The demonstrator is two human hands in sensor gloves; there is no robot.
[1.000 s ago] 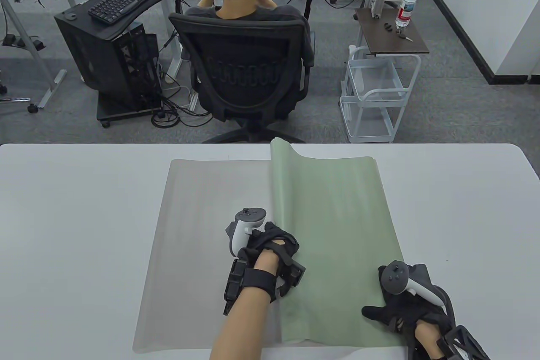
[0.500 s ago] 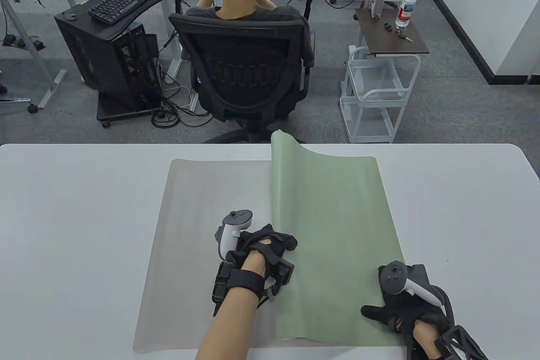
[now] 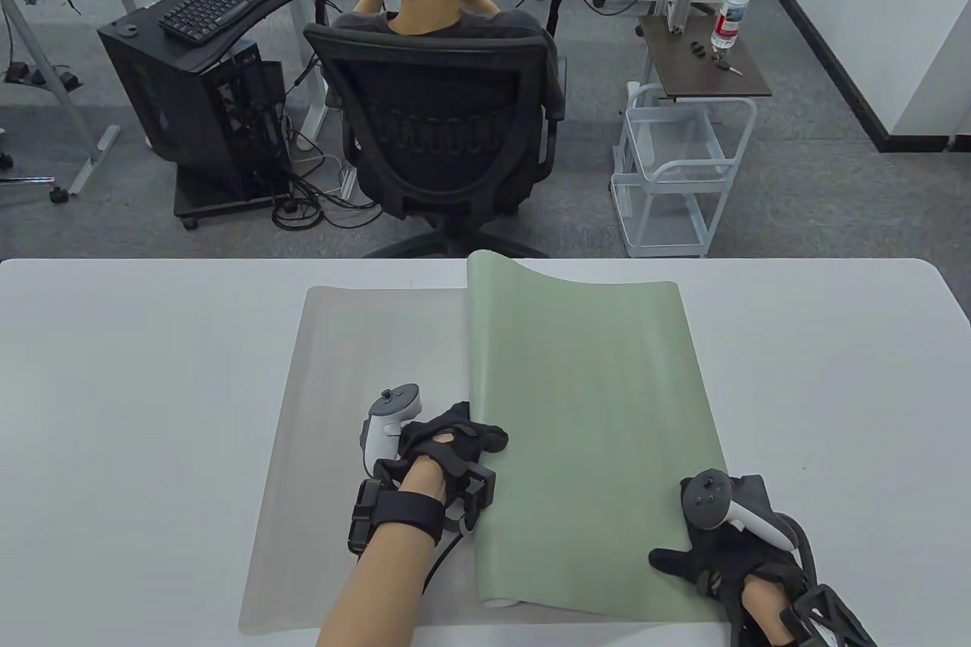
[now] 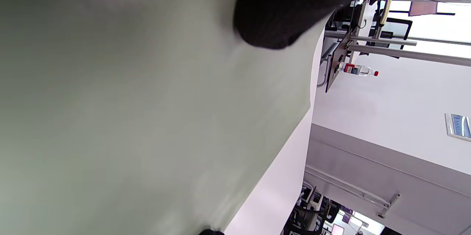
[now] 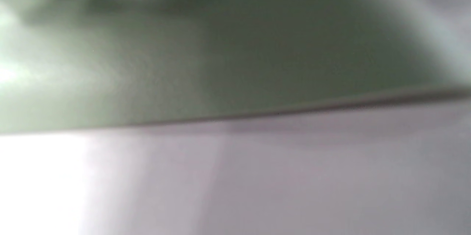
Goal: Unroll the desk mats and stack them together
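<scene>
two hands (image 3: 447,442) (image 3: 721,548) share the green mat (image 3: 592,412): lower-right one pressed flat as anchor, centre one's curled fingers pushing its roll leftward over the grey mat (image 3: 356,351).

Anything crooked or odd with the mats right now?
Yes: the pale green desk mat is only partly unrolled over the flat grey desk mat; its left edge curls up by the left hand. The right hand rests on its near right corner.

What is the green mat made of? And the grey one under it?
The green mat looks like soft, bendy faux leather or rubbery plastic: matte, and its left edge curls up without creasing. The grey mat beneath seems the same kind of sheet, lying flat with a dull finish. The exact material cannot be told.
</scene>
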